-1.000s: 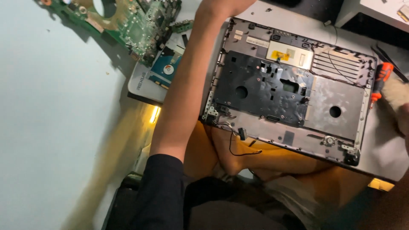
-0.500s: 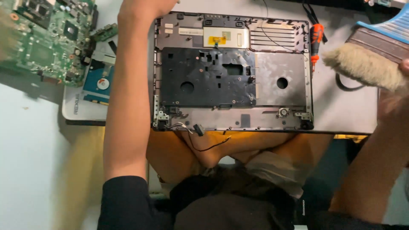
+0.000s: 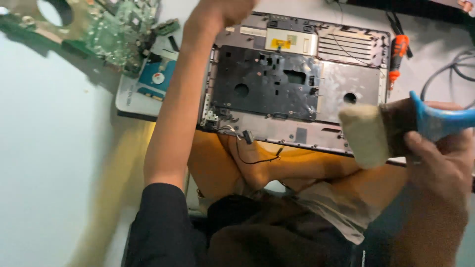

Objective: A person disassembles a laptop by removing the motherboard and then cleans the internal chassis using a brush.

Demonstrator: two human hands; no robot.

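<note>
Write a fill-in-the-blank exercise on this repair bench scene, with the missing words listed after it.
1. The right hand holds a wide brush with pale bristles and a ____ handle.
2. The brush's bristles hang over the grey laptop base shell's ____ right corner.
3. The green circuit board lies to the ____ of the shell.
4. The left hand rests at the shell's ____ edge.

Missing words: blue; near; left; far

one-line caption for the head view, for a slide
Right hand holds a blue-handled brush over an opened laptop chassis; left hand rests at its far edge.
</note>
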